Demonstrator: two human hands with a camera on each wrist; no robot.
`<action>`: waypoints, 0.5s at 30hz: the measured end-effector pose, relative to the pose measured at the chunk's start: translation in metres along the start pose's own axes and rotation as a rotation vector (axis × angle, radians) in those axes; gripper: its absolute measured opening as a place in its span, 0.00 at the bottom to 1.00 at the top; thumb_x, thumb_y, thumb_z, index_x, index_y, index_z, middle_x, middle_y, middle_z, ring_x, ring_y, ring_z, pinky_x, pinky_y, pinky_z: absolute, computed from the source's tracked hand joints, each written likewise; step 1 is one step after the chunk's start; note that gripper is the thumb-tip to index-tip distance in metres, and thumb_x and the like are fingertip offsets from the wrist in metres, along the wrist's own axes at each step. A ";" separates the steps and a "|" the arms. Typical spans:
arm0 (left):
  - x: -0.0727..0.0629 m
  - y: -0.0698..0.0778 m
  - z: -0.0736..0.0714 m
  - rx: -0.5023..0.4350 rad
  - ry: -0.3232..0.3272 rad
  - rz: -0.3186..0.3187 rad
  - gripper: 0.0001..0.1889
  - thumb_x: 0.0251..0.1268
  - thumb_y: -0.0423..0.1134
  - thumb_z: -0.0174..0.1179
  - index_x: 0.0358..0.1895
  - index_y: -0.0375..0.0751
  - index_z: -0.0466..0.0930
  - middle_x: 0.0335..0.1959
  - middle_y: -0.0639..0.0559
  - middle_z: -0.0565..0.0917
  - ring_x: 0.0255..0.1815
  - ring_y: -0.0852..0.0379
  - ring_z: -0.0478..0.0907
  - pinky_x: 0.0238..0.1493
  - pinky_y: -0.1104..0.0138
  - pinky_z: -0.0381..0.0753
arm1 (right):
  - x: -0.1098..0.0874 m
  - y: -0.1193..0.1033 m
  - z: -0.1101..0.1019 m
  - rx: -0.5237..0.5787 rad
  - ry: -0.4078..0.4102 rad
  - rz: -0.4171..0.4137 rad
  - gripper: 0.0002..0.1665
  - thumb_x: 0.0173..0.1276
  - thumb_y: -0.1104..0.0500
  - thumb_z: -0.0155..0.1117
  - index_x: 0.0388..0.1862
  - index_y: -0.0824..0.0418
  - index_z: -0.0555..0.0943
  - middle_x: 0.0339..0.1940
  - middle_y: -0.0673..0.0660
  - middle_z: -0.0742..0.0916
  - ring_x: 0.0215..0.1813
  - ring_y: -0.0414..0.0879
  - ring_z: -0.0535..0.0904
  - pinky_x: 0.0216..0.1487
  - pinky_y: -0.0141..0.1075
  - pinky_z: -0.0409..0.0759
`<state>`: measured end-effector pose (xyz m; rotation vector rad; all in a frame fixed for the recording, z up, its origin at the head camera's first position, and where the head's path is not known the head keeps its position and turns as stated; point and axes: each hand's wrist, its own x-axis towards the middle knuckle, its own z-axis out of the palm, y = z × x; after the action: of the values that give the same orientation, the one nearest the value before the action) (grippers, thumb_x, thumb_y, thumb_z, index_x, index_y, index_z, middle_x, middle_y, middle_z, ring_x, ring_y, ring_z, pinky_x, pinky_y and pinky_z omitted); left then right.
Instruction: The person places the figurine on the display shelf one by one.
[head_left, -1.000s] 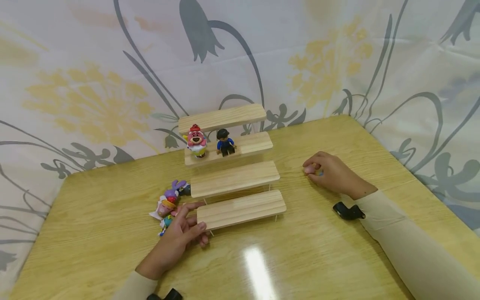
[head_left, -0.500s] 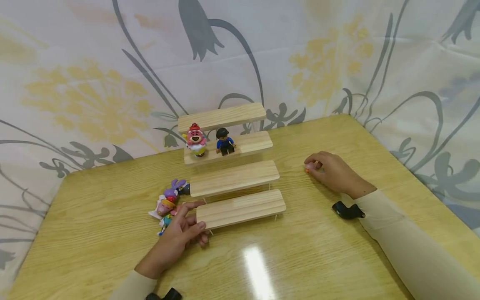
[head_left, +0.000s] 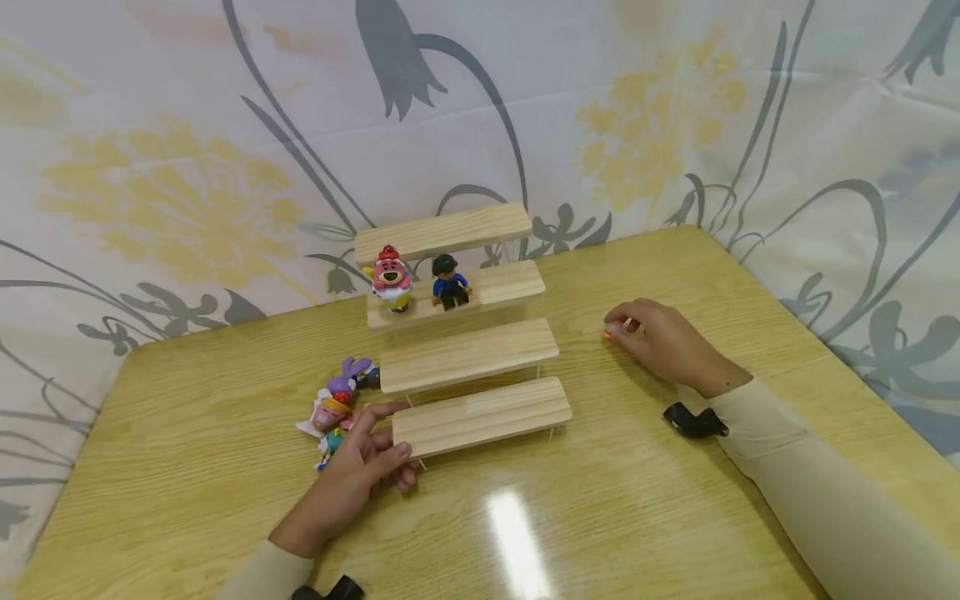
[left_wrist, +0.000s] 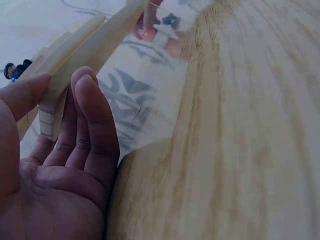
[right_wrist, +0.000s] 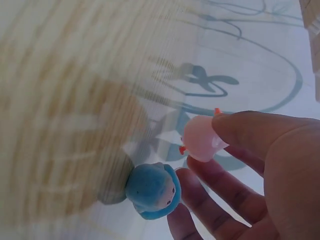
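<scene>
On the right of the table, my right hand [head_left: 663, 346] pinches a small pink toy with orange bits [right_wrist: 197, 140] between thumb and fingers. Close by its other fingers, in the right wrist view, a small light-blue toy figure with a pale face [right_wrist: 150, 192] stands on the table. My left hand [head_left: 356, 479] holds the left end of the lowest board [head_left: 483, 417] of a stepped wooden display shelf, thumb on top and fingers beneath. In the left wrist view the thumb and fingers [left_wrist: 95, 105] lie either side of the board's end.
A pink bear figure [head_left: 392, 283] and a figure in a blue top and black cap [head_left: 450, 283] are on the second-highest board. Several toy figures, one pink [head_left: 327, 412] and one purple [head_left: 341, 385], lie left of the shelf. Patterned cloth [head_left: 480, 100] hangs behind the table.
The pink toy has turned in my right fingers, showing some orange, and the hand has shifted very slightly. My left hand keeps its hold on the board.
</scene>
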<state>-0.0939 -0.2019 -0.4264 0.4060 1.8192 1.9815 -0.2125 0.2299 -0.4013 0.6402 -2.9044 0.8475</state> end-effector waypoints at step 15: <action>0.000 0.000 0.000 -0.014 0.002 -0.002 0.27 0.79 0.33 0.49 0.74 0.38 0.50 0.38 0.52 0.82 0.34 0.63 0.83 0.39 0.68 0.85 | 0.000 -0.015 0.000 0.027 0.054 -0.071 0.13 0.78 0.53 0.56 0.51 0.60 0.82 0.48 0.56 0.86 0.49 0.51 0.79 0.48 0.48 0.79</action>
<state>-0.0942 -0.2017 -0.4263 0.3970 1.8052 1.9930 -0.2069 0.2188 -0.3936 0.7060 -2.8095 0.8823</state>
